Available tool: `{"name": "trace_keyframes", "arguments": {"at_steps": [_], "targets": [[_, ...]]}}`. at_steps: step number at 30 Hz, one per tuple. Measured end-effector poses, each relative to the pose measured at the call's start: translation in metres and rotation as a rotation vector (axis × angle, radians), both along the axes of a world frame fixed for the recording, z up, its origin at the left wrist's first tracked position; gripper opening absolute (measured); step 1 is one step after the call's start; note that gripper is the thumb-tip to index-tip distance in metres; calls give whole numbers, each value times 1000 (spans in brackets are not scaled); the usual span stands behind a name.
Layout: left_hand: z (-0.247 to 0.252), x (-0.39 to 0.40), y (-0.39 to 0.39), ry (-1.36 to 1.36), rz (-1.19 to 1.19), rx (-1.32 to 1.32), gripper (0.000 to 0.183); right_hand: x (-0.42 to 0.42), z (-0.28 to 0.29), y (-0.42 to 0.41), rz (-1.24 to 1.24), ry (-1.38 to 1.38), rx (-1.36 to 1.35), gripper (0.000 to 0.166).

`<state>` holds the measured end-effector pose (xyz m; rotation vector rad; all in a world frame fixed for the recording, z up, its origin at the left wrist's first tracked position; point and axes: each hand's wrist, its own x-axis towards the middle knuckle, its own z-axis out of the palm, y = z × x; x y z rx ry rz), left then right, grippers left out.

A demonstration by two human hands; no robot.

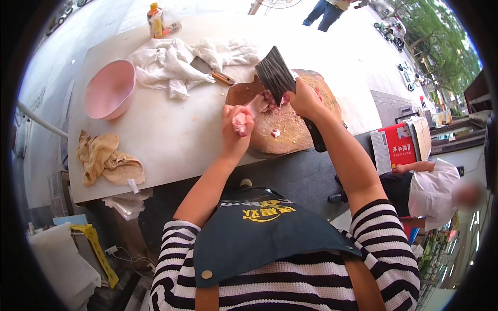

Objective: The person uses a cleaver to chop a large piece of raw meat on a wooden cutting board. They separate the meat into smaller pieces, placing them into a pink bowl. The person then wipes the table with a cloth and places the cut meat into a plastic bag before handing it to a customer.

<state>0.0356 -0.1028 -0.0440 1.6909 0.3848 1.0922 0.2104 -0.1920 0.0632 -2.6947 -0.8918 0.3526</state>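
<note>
My left hand (236, 134) is closed around one end of a raw meaty bone (256, 105), whose other end rests on a thick wooden chopping block (268, 138). A wide dark cleaver (275, 74) is in my right hand (305, 99), which wraps the handle close to the blade. The blade is tilted, and its lower corner is at the meat; whether it touches cannot be told. Red and pink meat shows at the blade's corner and partly behind my right hand. A small scrap of meat (276, 133) lies on the block nearer to me.
On the white table (179, 132) are a pink bowl (107, 93), white cloths (167, 64), a second knife with a wooden handle (223, 78), a tan rag (111, 159) and a bottle (155, 23). At right, a person (432, 194) stands by a red box (398, 145).
</note>
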Motion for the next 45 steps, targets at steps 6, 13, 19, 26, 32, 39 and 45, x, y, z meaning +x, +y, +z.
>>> {"name": "trace_keyframes", "arguments": {"at_steps": [6, 13, 19, 26, 32, 39, 45], "targets": [[-9, -24, 34, -111, -79, -258, 11, -10, 15, -70, -122, 406, 41, 46], [-15, 12, 25, -227, -218, -511, 12, -2, 11, -79, 21, -22, 139, 49], [-15, 25, 19, -95, -209, -425, 13, -7, 32, -50, 89, -244, 332, 45], [-23, 22, 26, -98, -200, -391, 9, -15, -19, -58, 89, -60, 225, 41], [-23, 22, 24, -125, -197, -417, 11, -6, 111, -21, 212, -285, 542, 21], [-31, 19, 25, -16, -22, -197, 6, -25, 184, 27, 183, -519, 1085, 30], [-16, 22, 21, 2, -40, -51, 5, -29, 20, -4, -100, 239, 30, 39]]}}
